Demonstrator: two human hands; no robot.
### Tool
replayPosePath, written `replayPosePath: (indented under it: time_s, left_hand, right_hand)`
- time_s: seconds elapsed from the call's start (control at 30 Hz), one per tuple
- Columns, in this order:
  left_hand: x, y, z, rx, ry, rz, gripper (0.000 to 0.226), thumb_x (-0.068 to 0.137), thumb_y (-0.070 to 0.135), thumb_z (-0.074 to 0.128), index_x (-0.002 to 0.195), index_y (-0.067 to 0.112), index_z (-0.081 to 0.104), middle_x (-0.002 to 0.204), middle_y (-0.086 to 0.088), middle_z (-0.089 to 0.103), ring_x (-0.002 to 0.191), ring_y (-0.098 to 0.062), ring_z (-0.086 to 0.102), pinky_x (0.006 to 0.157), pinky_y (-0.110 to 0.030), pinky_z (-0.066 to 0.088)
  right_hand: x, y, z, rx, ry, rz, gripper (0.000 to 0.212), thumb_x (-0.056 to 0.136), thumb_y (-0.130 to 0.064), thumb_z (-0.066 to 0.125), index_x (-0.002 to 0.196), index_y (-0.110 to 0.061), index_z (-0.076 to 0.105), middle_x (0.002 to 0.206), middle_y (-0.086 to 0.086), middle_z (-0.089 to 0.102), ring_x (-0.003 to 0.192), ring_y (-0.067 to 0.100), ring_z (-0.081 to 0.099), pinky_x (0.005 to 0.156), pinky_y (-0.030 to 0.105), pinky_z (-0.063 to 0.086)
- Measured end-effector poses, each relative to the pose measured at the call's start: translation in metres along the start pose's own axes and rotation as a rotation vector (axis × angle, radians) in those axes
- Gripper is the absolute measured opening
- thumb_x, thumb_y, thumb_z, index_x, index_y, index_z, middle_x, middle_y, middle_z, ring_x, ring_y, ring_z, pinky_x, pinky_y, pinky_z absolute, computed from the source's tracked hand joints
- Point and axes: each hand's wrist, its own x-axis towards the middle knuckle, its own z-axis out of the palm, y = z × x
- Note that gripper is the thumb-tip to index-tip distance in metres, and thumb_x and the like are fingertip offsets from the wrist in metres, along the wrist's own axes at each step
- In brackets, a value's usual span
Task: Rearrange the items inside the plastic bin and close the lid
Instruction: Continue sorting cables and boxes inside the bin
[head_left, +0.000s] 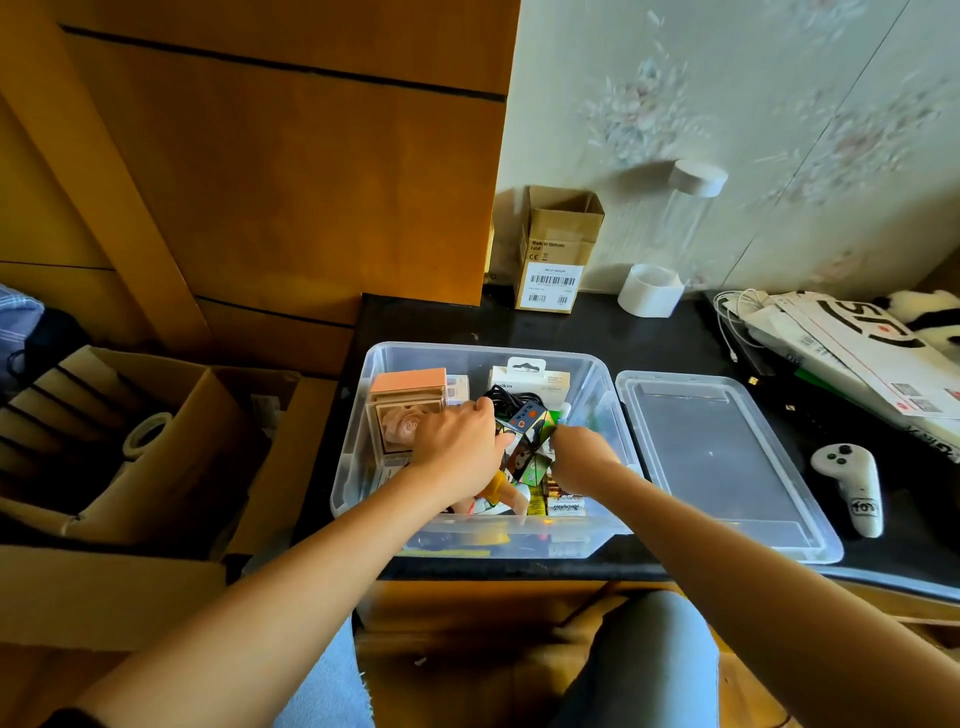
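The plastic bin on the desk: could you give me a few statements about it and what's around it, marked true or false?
1. The lid is on the plastic bin. False: it lies on the desk to the right of the bin.
2. Both the left hand and the right hand reach inside the bin. True.
3. A white controller lies right of the lid. True.
4. The bin holds nothing. False: it holds boxes, cables and small items.

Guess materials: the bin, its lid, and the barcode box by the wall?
Bin: clear, slightly frosted plastic; contents show through the walls. Lid: same clear glossy plastic, dark tabletop visible through it. Barcode box: brown corrugated cardboard by the look, matte, open flaps, white printed label.
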Motion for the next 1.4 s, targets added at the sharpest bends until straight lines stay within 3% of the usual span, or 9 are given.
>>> replayPosePath:
  time_s: [0.07,0.17,0.3,0.47,0.67,0.9,1.1,1.23,1.4]
  left_hand:
    - [-0.001,0.000,0.000,-0.016,0.020,0.004,0.041,0.095,0.051,0.039,0.107,0.013,0.049,0.079,0.002,0.051,0.064,-0.015,0.047,0.051,-0.026,0.033]
    - [-0.005,0.000,-0.001,-0.098,0.057,0.002,0.036,0.095,0.050,0.042,0.103,0.016,0.048,0.070,0.009,0.044,0.056,-0.008,0.041,0.045,-0.022,0.024]
    - [-0.011,0.000,0.001,-0.262,0.097,-0.027,0.030,0.094,0.048,0.046,0.101,0.019,0.047,0.065,0.012,0.040,0.051,-0.003,0.037,0.043,-0.020,0.022]
    - [-0.011,0.000,0.002,-0.356,0.068,-0.046,0.036,0.089,0.049,0.055,0.112,0.022,0.052,0.084,0.009,0.062,0.064,-0.008,0.054,0.049,-0.023,0.042]
    - [-0.007,0.005,0.004,-0.457,0.022,-0.098,0.029,0.086,0.044,0.062,0.109,0.028,0.055,0.083,0.010,0.061,0.066,-0.009,0.055,0.047,-0.024,0.038]
    - [-0.005,0.014,0.005,-0.712,0.097,-0.053,0.030,0.085,0.033,0.067,0.113,0.024,0.058,0.103,0.004,0.068,0.094,-0.014,0.063,0.069,-0.019,0.048]
    - [-0.002,0.020,0.005,-0.851,0.106,-0.012,0.032,0.088,0.026,0.065,0.118,0.023,0.057,0.119,0.001,0.064,0.115,-0.015,0.056,0.086,-0.020,0.045]
    - [0.001,0.018,0.005,-0.882,0.103,-0.031,0.031,0.088,0.026,0.064,0.118,0.021,0.056,0.122,0.000,0.063,0.118,-0.014,0.054,0.082,-0.012,0.039]
    - [0.000,0.011,0.005,-0.769,0.033,-0.016,0.032,0.086,0.028,0.067,0.116,0.024,0.057,0.113,0.000,0.066,0.106,-0.016,0.060,0.084,-0.032,0.052]
  right_hand:
    - [-0.003,0.003,-0.002,0.150,-0.001,-0.015,0.038,0.090,-0.001,0.044,0.127,-0.001,0.040,0.085,0.007,0.057,0.072,0.019,0.056,0.052,0.025,0.044]
    - [-0.006,0.005,-0.005,0.415,-0.009,-0.012,0.043,0.091,-0.002,0.043,0.133,-0.007,0.037,0.114,0.014,0.062,0.097,0.029,0.061,0.077,0.039,0.054]
    - [-0.014,0.010,-0.009,0.956,-0.017,0.093,0.040,0.090,0.004,0.037,0.124,-0.012,0.050,0.113,0.016,0.062,0.103,0.030,0.059,0.089,0.045,0.049]
    - [-0.027,0.008,-0.016,1.294,0.076,0.087,0.021,0.097,-0.022,0.036,0.095,-0.019,0.056,0.098,0.008,0.061,0.093,0.018,0.058,0.077,0.033,0.044]
    - [-0.027,0.004,-0.010,1.166,0.089,0.071,0.037,0.095,-0.039,0.047,0.121,-0.013,0.052,0.113,0.007,0.060,0.103,0.022,0.058,0.092,0.038,0.050]
    - [-0.024,0.008,-0.023,1.226,0.020,0.113,0.016,0.097,-0.030,0.046,0.104,-0.019,0.055,0.097,0.007,0.061,0.084,0.015,0.056,0.063,0.022,0.040]
    - [-0.023,0.008,-0.032,1.353,-0.076,0.182,0.018,0.097,-0.037,0.045,0.098,-0.021,0.054,0.089,0.002,0.062,0.085,0.015,0.057,0.080,0.034,0.042]
    - [-0.022,0.010,-0.033,1.049,0.186,-0.091,0.017,0.097,-0.030,0.047,0.107,-0.020,0.056,0.095,-0.002,0.061,0.085,0.010,0.056,0.070,0.019,0.044]
    - [-0.021,0.016,-0.038,0.685,-0.048,-0.194,0.016,0.093,-0.022,0.050,0.103,-0.014,0.058,0.082,0.000,0.054,0.069,0.010,0.047,0.061,0.020,0.037]
